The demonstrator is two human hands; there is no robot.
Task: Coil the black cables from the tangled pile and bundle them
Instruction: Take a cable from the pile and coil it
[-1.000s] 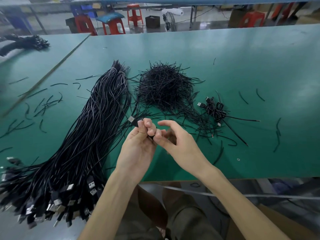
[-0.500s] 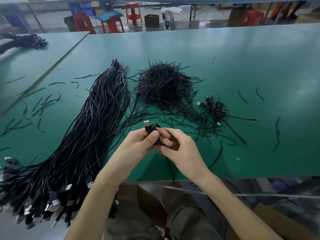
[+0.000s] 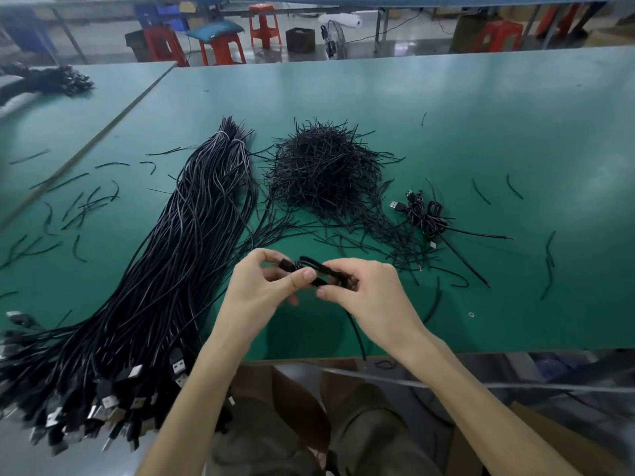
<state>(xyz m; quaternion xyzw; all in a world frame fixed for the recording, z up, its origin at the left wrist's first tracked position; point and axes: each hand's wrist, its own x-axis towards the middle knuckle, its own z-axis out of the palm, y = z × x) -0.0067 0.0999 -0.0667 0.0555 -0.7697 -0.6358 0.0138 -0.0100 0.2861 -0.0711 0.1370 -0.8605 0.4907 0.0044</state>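
Black cable [image 3: 318,269] between hands — left hand [image 3: 263,293], right hand [image 3: 369,297] pinching.

Beyond the green table [image 3: 481,125] — red stools [image 3: 264,25], a floor fan [image 3: 336,38].

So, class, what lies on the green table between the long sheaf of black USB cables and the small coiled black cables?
A round heap of short black wire ties; the head view shows it.
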